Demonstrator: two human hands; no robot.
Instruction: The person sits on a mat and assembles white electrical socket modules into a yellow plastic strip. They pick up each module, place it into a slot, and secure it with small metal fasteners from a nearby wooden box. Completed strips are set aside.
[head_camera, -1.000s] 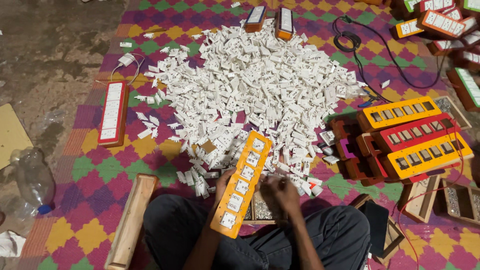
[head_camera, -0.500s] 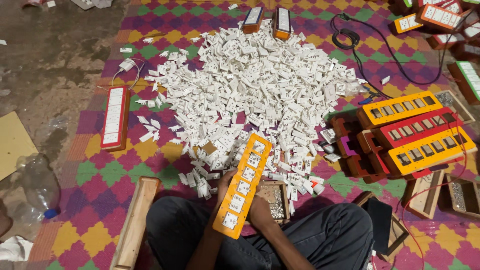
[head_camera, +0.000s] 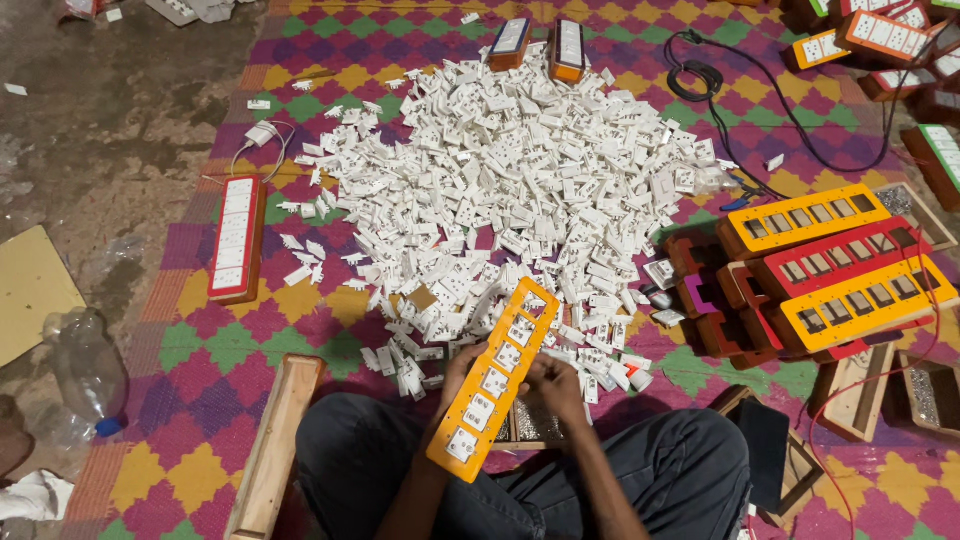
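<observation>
At six o'clock, over the person's lap, the left hand (head_camera: 455, 368) has its grip closed on the edge of a long orange socket plate (head_camera: 493, 380), partly filled with white sockets and tilted toward one o'clock. The right hand (head_camera: 553, 385) presses fingers closed against the plate's other edge. Under the plate sits a small wooden box (head_camera: 528, 428) of what look like screws (too small to be sure). At twelve o'clock spreads a big heap of white socket modules (head_camera: 500, 190) on a chequered woven mat (head_camera: 300, 400). Stacked yellow and red plates (head_camera: 830, 265) lie at three o'clock, a red extension board (head_camera: 235, 238) at nine. Bare concrete floor (head_camera: 100, 120) opens beyond the mat's left edge, with a crushed plastic bottle (head_camera: 80, 375).
</observation>
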